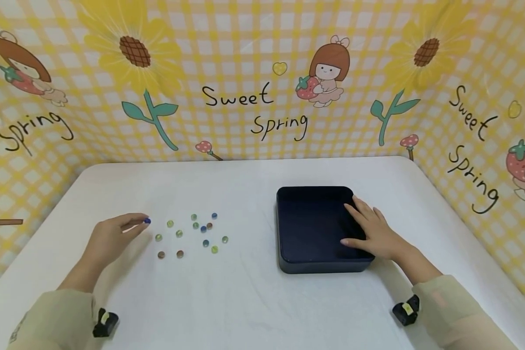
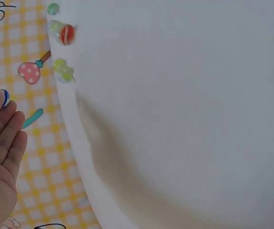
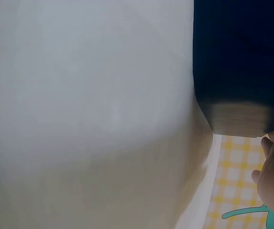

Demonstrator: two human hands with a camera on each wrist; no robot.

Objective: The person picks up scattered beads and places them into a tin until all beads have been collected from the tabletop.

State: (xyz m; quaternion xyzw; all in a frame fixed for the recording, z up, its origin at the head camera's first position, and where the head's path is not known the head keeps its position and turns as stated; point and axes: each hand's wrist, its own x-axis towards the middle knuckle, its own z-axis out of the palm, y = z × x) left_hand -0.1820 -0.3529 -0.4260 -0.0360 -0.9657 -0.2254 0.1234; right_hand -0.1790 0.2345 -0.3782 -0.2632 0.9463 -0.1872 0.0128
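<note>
My left hand [image 1: 113, 236] pinching blue marble [image 1: 147, 220]; right hand [image 1: 374, 232] flat, steadying box [image 1: 288, 253] at 3 o'clock. Box looks empty; other marbles [image 1: 192, 236] left on table [image 1: 245, 301].

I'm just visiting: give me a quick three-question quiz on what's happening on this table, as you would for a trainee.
1. True or false: the left hand pinches a blue marble.
2. Where does the right hand rest? A) on the loose marbles B) on the dark tray's right rim C) on the white table
3. Fill in: the tray looks ____ inside.

Key: 1 true; 2 B; 3 empty.
</note>
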